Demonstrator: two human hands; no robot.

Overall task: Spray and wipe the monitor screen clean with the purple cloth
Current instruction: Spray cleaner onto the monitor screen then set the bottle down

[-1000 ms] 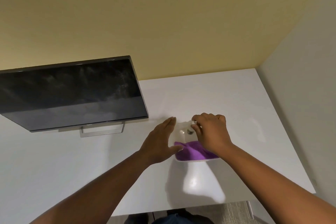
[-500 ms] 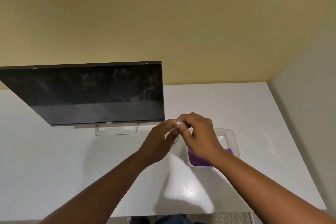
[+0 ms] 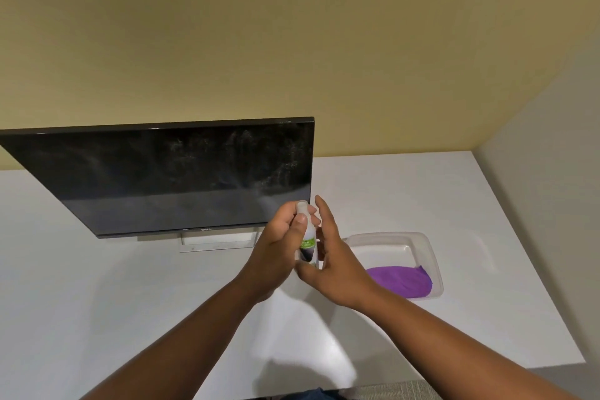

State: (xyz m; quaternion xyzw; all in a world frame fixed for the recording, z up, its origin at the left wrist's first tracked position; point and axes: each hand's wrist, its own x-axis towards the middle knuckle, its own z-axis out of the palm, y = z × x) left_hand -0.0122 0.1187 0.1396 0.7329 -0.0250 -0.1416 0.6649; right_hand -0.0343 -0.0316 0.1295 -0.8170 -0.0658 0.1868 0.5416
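A dark monitor [image 3: 181, 175] with dusty smears on its screen stands on a white desk [image 3: 97, 302] at the left. A small white spray bottle [image 3: 307, 239] with a green label is upright in front of the monitor's lower right corner. My left hand [image 3: 279, 250] grips the bottle, thumb over its upper part. My right hand [image 3: 331, 256] is beside the bottle with fingers spread, its lower fingers touching the bottle's base. The purple cloth [image 3: 401, 281] lies in a clear plastic tray [image 3: 425, 247] to the right.
A yellow wall rises behind the desk and a grey wall closes the right side. The monitor's clear stand [image 3: 217, 242] sits under the screen. The desk's front edge runs just below my forearms.
The bottle has been lifted out of the tray and passed into my left hand. My right hand has loosened and its fingers have spread. The view has shifted so the monitor sits more central.
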